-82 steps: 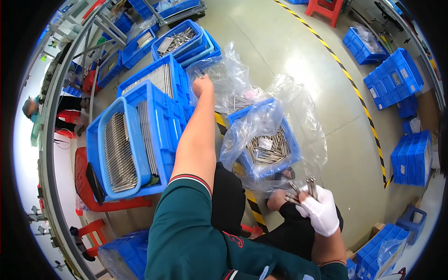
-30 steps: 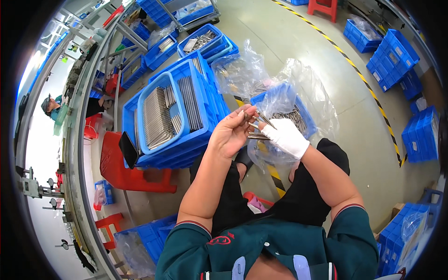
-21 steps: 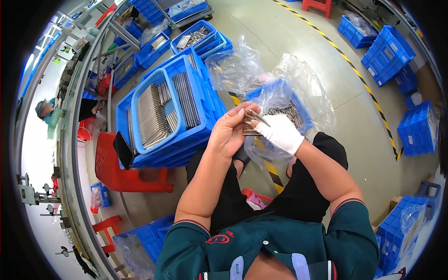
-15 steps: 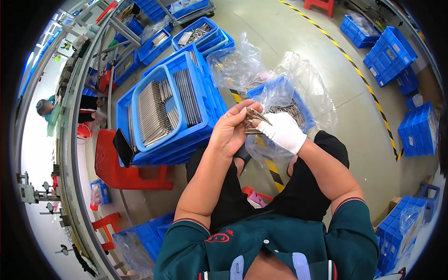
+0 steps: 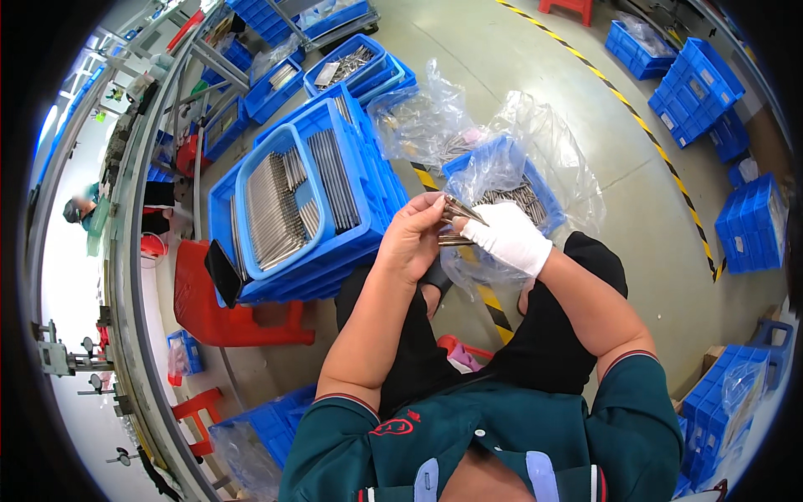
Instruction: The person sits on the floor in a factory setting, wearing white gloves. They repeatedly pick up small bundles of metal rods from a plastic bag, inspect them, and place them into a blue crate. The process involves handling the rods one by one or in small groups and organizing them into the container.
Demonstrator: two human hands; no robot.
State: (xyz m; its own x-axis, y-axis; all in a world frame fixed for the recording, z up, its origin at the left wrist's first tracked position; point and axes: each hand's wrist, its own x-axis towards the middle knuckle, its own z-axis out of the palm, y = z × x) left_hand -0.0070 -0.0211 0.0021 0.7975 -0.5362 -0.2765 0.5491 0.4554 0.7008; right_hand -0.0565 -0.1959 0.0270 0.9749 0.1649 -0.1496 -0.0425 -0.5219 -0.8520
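Observation:
My bare left hand is closed, its thumb and fingertips pinching the near ends of slim metal rods. My right hand, in a white glove with bare fingertips, is wrapped round several of these rods; some stick out below its fingers toward my left palm. Both hands meet above my knees. Just beyond them stands a blue bin lined with clear plastic, full of loose metal rods. To the left, a light blue tray of neatly laid rods rests on a blue crate.
A red stool carries the crate stack's left side, with a black flap-like object beside it. Clear plastic bags spread round the bin. Yellow-black tape crosses the floor. Blue crates line the right; a long metal-framed bench runs left.
My left fingers have drawn in from a more open palm to a pinch on the rod ends. The right hand stays nearly in place; the view has shifted slightly.

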